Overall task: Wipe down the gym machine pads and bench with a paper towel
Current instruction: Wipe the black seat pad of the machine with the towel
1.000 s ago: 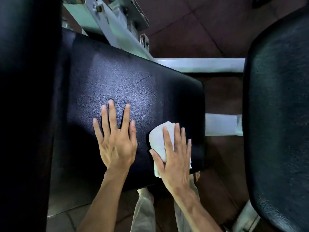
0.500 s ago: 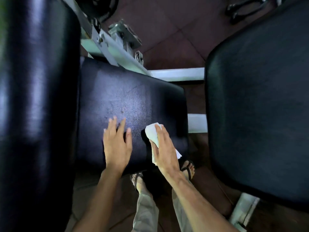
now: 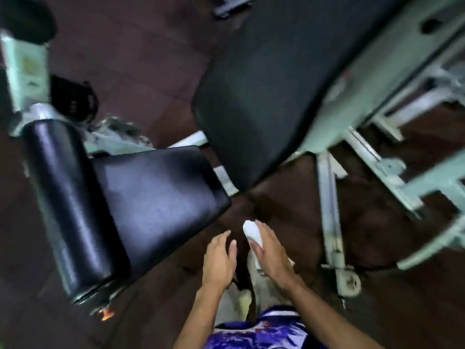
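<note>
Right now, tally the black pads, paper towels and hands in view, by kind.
Black pads: 3 (roller pad, seat pad, back pad)
Paper towels: 1 (paper towel, held by right hand)
Hands: 2 (left hand holds nothing)
Total: 6

We're in a gym: a black padded seat (image 3: 161, 197) with a roller pad (image 3: 73, 197) beside it, a big back pad (image 3: 271, 91) above, pale green steel frames (image 3: 357, 147) bolted together, all on a dark brown floor (image 3: 130, 59).
</note>
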